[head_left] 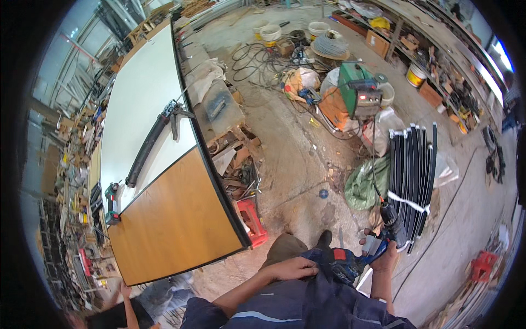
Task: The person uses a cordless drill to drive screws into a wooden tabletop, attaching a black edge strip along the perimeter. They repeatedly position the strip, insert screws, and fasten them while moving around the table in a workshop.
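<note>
My right hand (pixel 385 256) is wrapped around the grip of a blue and black cordless drill (pixel 395 230). Its chuck points away from me, with a long thin bit in it. A small whitish piece (pixel 372 243) shows by the fingers of that hand; whether it is held too, I cannot make out. The drill's battery end, with a red patch, lies across my lap. My left hand (pixel 293 268) rests on my dark clothing just left of the battery, fingers laid out and nothing seen in them.
To the left stands a white and wood-coloured panel (pixel 175 219) bearing a black caulking gun (pixel 150 143) and a green cordless tool (pixel 112 204). Another person's arms (pixel 129 307) reach its near edge. Black strips (pixel 411 175), a green machine (pixel 356 88) and a red stool (pixel 252 222) stand around me.
</note>
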`<state>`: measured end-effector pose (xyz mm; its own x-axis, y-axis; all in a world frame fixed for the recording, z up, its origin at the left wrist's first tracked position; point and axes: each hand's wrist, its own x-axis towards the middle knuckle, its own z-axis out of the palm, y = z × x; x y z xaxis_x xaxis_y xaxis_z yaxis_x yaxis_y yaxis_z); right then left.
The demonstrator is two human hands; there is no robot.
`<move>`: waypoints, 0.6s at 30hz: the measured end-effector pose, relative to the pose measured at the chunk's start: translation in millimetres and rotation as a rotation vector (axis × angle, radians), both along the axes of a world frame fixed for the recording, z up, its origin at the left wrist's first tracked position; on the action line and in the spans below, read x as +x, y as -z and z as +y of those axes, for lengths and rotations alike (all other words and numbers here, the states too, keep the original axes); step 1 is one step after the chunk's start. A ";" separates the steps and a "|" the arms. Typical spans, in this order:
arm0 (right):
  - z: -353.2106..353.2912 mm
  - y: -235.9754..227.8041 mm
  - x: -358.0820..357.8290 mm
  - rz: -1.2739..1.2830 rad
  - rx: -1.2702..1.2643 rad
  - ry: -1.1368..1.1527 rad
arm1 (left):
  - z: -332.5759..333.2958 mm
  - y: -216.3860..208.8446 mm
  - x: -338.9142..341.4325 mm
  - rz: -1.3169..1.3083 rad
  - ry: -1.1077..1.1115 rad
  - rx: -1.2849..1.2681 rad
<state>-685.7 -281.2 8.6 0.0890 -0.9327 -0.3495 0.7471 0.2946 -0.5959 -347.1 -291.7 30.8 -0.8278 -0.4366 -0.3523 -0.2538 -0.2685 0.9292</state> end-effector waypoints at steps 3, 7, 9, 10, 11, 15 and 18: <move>-58.5 -6.9 1.4 -0.044 -0.012 -0.017 | -32.5 -2.3 -18.3 -0.136 -0.127 -0.141; -152.2 -9.4 6.0 -0.044 -0.022 -0.066 | -105.8 -0.2 -26.1 -0.220 -0.200 -0.166; -207.5 -4.6 -1.4 0.013 -0.023 -0.104 | -157.5 4.9 -25.6 -0.203 -0.291 -0.217; -227.9 -5.9 -1.7 0.023 -0.050 -0.092 | -183.1 7.4 -24.4 -0.204 -0.309 -0.225; -256.9 -7.4 -1.8 0.027 -0.050 -0.099 | -207.9 9.6 -20.9 -0.207 -0.327 -0.233; -344.0 -26.2 23.7 0.026 -0.035 -0.129 | -268.9 15.9 7.9 -0.174 -0.415 -0.159; -409.5 -31.3 56.8 0.035 -0.049 -0.165 | -333.5 -2.0 45.7 -0.176 -0.423 0.180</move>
<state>-628.9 -690.7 39.9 0.2307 -0.9226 -0.3092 0.6699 0.3810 -0.6373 -301.5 -625.2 32.8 -0.5121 -0.6412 -0.5715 -0.2362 -0.5346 0.8114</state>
